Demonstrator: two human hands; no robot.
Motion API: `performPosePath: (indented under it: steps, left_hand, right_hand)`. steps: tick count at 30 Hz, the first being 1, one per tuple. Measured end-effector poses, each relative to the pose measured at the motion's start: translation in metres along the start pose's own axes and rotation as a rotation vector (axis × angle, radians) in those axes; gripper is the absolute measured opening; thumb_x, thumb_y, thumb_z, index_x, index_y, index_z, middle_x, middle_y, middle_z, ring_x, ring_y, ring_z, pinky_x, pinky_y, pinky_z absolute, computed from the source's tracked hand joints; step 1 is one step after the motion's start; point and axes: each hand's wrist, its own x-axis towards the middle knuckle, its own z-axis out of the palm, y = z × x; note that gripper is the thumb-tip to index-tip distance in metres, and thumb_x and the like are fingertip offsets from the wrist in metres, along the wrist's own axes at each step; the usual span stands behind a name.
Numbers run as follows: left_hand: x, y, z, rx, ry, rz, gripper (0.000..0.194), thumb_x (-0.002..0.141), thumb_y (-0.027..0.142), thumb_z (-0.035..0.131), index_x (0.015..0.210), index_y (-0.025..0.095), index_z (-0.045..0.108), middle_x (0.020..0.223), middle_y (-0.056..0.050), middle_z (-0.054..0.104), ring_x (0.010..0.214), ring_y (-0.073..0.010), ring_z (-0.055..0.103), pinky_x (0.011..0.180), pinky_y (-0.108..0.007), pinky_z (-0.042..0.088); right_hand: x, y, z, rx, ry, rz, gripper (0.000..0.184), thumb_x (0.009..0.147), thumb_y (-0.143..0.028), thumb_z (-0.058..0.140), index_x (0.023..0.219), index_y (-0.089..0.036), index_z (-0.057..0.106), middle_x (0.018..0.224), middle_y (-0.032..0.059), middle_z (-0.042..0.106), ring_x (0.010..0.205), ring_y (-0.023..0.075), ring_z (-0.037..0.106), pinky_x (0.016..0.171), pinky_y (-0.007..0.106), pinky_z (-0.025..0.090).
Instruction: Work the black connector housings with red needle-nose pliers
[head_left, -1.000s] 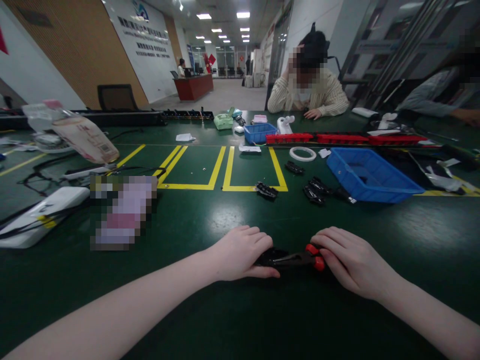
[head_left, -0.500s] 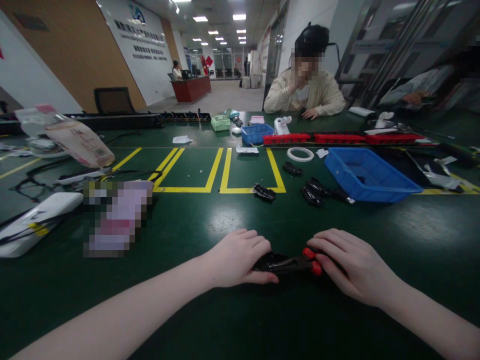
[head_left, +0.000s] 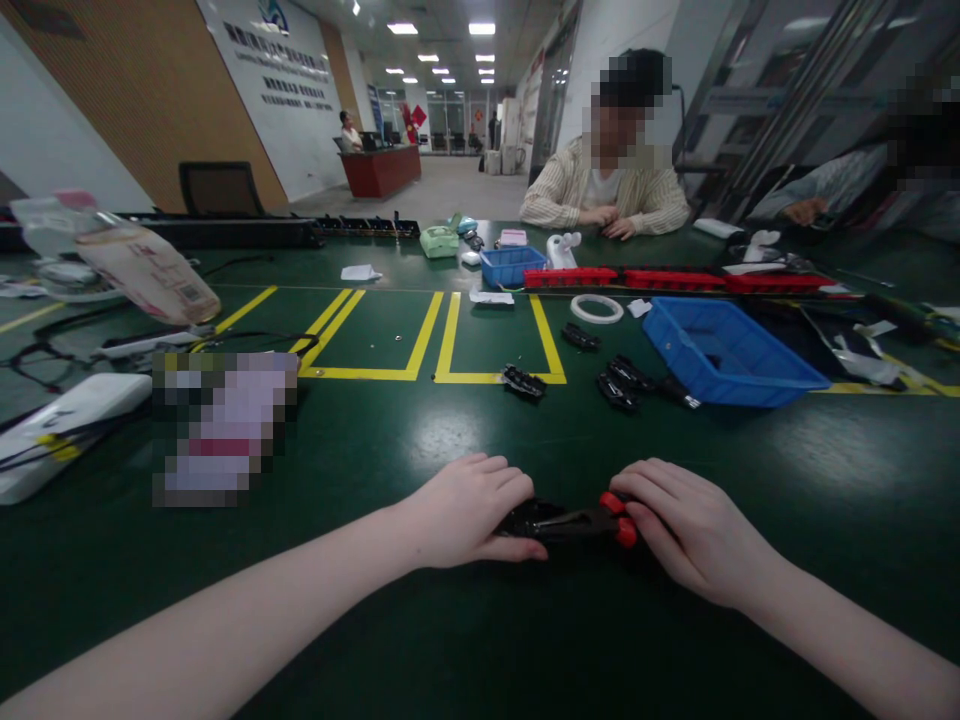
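My left hand (head_left: 480, 510) is closed around a small black plastic part (head_left: 529, 520), most of it hidden by the fingers. My right hand (head_left: 690, 520) grips the red handles of a pair of pliers (head_left: 585, 523). Their dark jaws point left and meet the black part beside my left thumb; whether they bite on it I cannot tell. Beyond my hands, a similar black part (head_left: 523, 382) lies on the green table (head_left: 360, 620) at the yellow tape. More black parts (head_left: 624, 380) lie to its right.
A blue bin (head_left: 735, 360) stands at right, near a white ring (head_left: 597, 309). Red strips (head_left: 675, 281) and a small blue basket (head_left: 513, 266) lie farther back. At left are a bottle (head_left: 146, 265), cables and a white power strip (head_left: 71, 430). A person (head_left: 607, 190) sits opposite.
The view has shifted slightly. My hands keep nearly the same pose, the pliers still at the black part. The person opposite has lowered a hand from the face to the table.
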Motion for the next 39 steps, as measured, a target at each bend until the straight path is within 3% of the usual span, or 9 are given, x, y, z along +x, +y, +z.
performPosePath:
  steps: [9,20,34,39]
  left_hand:
    - [0.0,0.0,-0.001,0.021,-0.019,0.056,0.038,0.084,0.053,0.063,0.09,0.016,0.059,0.082,0.0,0.062,0.072,-0.0166,0.055,0.061,-0.026,0.038]
    - [0.0,0.0,0.001,0.082,-0.06,0.184,0.041,0.081,0.056,0.065,0.091,0.017,0.057,0.086,0.0,0.063,0.074,-0.0164,0.056,0.062,-0.028,0.038]
    - [0.0,-0.003,0.003,0.023,-0.027,0.173,0.043,0.082,0.058,0.064,0.092,0.016,0.057,0.086,-0.001,0.062,0.073,-0.0166,0.056,0.062,-0.028,0.038]
    - [-0.001,-0.001,-0.001,-0.003,-0.061,0.161,0.03,0.09,0.046,0.057,0.094,0.016,0.056,0.085,-0.001,0.062,0.073,-0.0169,0.055,0.064,-0.028,0.039]
  right_hand:
    - [0.002,0.012,0.002,-0.052,0.07,-0.147,0.019,0.091,-0.019,0.04,0.101,-0.016,0.055,0.09,0.0094,0.064,0.081,0.0191,0.058,0.069,0.034,0.048]
    - [0.008,0.007,0.001,-0.078,0.06,-0.283,0.019,0.089,-0.019,0.041,0.102,-0.015,0.055,0.092,0.0106,0.064,0.083,0.02,0.058,0.071,0.034,0.05]
    - [0.006,0.013,0.002,-0.045,0.019,-0.244,0.02,0.091,-0.019,0.039,0.101,-0.015,0.055,0.09,0.0099,0.063,0.082,0.019,0.056,0.069,0.033,0.048]
    - [0.006,0.013,0.003,-0.047,0.023,-0.24,0.02,0.091,-0.019,0.039,0.101,-0.015,0.055,0.092,0.0103,0.063,0.083,0.0196,0.057,0.07,0.034,0.048]
